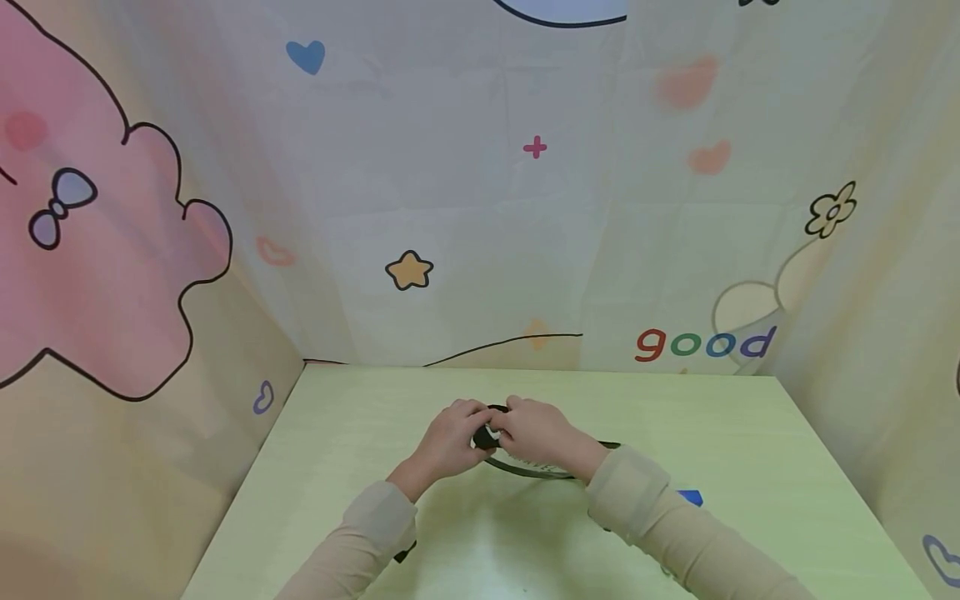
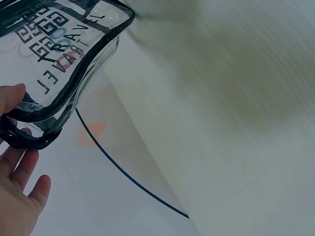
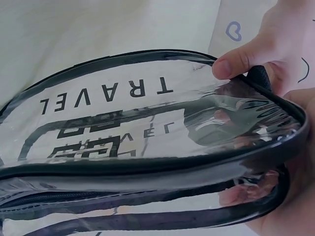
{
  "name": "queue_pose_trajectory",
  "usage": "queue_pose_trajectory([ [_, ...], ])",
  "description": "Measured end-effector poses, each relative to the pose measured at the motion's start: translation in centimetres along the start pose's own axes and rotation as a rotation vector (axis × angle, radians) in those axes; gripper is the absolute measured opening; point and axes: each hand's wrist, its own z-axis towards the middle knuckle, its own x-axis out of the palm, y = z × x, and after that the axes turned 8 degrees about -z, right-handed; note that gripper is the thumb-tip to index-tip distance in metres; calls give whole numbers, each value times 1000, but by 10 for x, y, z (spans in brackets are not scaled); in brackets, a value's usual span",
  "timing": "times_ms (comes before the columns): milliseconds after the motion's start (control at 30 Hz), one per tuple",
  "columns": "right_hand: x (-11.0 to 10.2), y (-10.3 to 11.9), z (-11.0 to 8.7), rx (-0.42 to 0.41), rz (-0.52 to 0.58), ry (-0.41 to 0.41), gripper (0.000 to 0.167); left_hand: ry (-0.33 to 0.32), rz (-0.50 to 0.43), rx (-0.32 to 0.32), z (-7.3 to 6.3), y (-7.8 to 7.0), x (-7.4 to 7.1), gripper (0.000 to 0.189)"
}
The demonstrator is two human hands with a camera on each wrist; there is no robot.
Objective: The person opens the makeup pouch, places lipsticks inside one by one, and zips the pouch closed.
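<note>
A clear plastic zip pouch (image 1: 536,473) with black trim and black TRAVEL lettering is held by one end in both hands, over the far middle of the table. My left hand (image 1: 452,437) grips the end from the left; in the left wrist view its thumb lies over the corner of the pouch (image 2: 74,73) and the fingers are beneath. My right hand (image 1: 543,432) holds the same end from the right, with a thumb (image 3: 231,65) pressing the dark rim of the pouch (image 3: 142,169). A zipper runs along the side. The right hand and forearm cover part of the pouch in the head view.
A small blue object (image 1: 691,497) shows beside the right sleeve, partly covered by it. A small black object (image 1: 405,552) peeks out by the left sleeve. The pale table (image 1: 337,400) meets a printed cloth backdrop (image 1: 480,183) behind and at both sides.
</note>
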Motion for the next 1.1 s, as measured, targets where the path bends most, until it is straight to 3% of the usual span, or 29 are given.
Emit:
queue_pose_trajectory([
  [133, 2, 2, -1, -6, -45, 2, 10, 6, 6, 7, 0, 0, 1, 39],
  [333, 4, 2, -2, -13, -23, 8, 14, -3, 11, 28, -1, 0, 1, 37],
  [667, 11, -5, -4, -66, -12, -74, 7, -22, 24, 45, -1, -1, 1, 34],
  [1100, 13, -8, -7, -88, 4, -165, 10, -34, -4, 32, -2, 0, 2, 37],
])
